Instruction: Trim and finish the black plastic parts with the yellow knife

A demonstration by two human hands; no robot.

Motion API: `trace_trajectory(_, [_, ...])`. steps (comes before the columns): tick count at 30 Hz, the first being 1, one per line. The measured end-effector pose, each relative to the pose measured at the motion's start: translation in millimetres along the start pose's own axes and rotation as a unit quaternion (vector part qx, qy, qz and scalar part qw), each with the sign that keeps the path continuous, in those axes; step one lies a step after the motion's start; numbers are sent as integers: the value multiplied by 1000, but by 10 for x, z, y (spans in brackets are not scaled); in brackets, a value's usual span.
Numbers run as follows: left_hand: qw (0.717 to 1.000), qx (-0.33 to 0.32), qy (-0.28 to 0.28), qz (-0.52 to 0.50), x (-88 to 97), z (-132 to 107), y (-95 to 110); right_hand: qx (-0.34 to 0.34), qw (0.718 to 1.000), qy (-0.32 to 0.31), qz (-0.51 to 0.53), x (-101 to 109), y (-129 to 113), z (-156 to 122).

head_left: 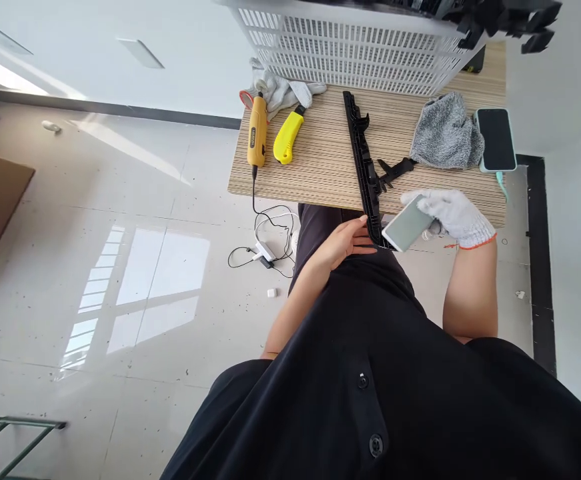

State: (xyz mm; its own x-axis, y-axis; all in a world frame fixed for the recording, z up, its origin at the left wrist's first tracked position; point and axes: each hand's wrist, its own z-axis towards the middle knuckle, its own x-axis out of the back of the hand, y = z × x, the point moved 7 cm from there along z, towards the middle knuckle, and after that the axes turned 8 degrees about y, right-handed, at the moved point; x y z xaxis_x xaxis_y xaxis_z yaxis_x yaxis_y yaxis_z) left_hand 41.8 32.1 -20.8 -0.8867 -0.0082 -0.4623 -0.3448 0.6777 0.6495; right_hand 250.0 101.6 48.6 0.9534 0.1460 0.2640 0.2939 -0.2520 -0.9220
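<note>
A long black plastic strip [361,157] lies across the wooden table [320,167], its near end over the table's front edge. My bare left hand [343,241] rests against that near end, fingers curled lightly on it. My right hand [450,212], in a white knit glove, grips a small flat grey-white block [407,224] beside the strip's near end. A small black plastic piece [395,171] lies just right of the strip.
On the table: a yellow rotary tool [257,137] with a cord, a yellow utility knife [289,137], white gloves [283,90], a grey cloth [445,133], a phone [495,139], a white slatted basket [360,47]. A power strip [264,250] lies on the tiled floor.
</note>
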Motion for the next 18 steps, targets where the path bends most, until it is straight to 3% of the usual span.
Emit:
trace_trajectory(3, [999,24,-32,-6,-191,-28,-190,-56,993,-69,-80,-55,90,-57])
trace_trajectory(8, [997,30,-66,-2,-361,-175,-479,-4,994,109,-23,97,40,-18])
trace_trajectory(12, [996,23,-85,10,-294,-363,-714,7,989,148,-3,97,117,-9])
trace_trajectory(18, [996,38,-74,14,-45,-624,-1116,58,974,215,46,206,116,89])
